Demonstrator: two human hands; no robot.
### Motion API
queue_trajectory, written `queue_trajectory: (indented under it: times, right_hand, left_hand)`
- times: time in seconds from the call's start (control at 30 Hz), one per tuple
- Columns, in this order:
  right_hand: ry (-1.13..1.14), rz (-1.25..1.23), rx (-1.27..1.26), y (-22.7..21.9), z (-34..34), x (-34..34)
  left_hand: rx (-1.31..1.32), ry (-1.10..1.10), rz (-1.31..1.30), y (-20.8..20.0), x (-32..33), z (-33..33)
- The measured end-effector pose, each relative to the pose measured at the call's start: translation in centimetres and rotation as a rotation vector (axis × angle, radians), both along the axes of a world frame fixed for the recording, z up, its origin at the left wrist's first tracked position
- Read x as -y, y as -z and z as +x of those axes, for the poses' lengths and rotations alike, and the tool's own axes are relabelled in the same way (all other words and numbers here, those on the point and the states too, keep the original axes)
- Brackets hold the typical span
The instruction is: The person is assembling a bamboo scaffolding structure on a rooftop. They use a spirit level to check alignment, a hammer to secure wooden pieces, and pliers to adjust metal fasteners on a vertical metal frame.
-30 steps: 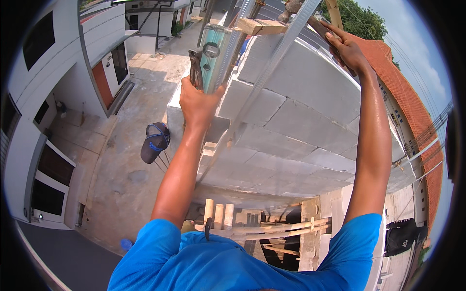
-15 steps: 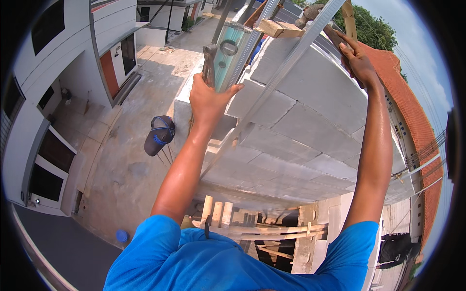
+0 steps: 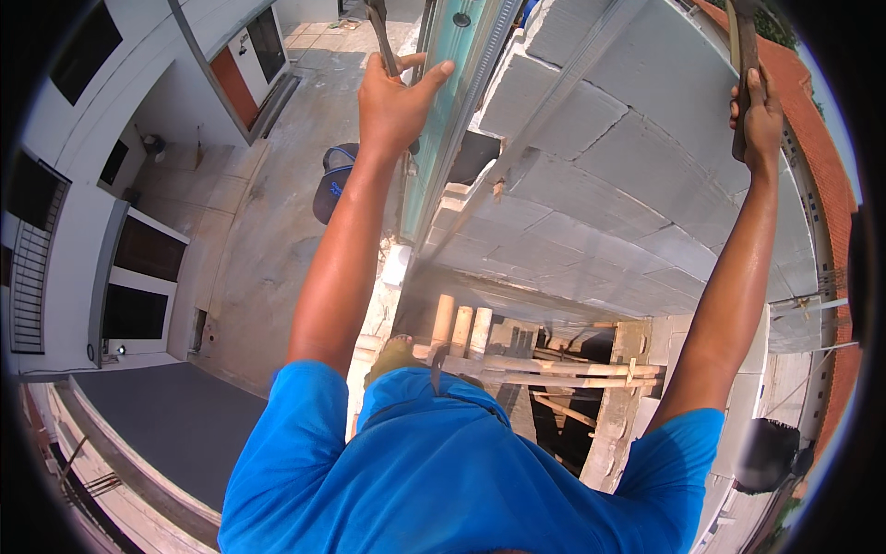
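Note:
My left hand [image 3: 392,111] is closed around a dark metal hand tool [image 3: 382,37], which looks like pincers. Its thumb lies across the face of a long teal spirit level [image 3: 441,102], held along a perforated metal strip [image 3: 489,60] at the wall's end. Out at the upper right, my right hand [image 3: 761,125] grips the handle of a hammer [image 3: 745,55]. The hammer's head is mostly cut off by the top of the picture. Between my hands rises a wall of grey blocks [image 3: 637,171], with a slanting metal profile [image 3: 572,78] in front of it.
A dark cap [image 3: 329,189] hangs left of my left forearm. Below the wall, bamboo poles [image 3: 554,369] cross a dark opening [image 3: 572,415] in the floor. A paved lane [image 3: 249,295] and white houses [image 3: 83,120] lie far below at left.
The view has tipped downward, and the wooden piece at the top has left it. My right hand has swung the hammer to the right, away from that wood. My left hand keeps its hold.

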State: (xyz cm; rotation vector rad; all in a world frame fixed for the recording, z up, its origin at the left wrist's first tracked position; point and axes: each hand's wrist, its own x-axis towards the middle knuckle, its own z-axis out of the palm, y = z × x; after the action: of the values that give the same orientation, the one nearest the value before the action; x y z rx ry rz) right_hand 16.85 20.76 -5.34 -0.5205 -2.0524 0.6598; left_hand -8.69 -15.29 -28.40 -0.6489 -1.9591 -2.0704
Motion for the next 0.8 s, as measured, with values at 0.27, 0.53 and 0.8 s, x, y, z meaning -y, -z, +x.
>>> queue_trajectory:
  times: [0.27, 0.53, 0.8]
  right_hand:
    - [-0.098, -0.182, -0.314, 6.3, 2.7, 3.1]
    - [-0.263, -0.498, -0.437, 17.9, 4.2, 11.3]
    - [-0.118, -0.835, -0.151, 33.2, 7.7, 17.5]
  left_hand:
    - [0.068, 0.120, 0.050, -0.1, -0.4, 0.6]
    - [0.055, 0.111, -0.026, 0.3, 0.1, 0.0]
    - [-0.109, 0.204, 0.053, 2.4, 0.2, -1.5]
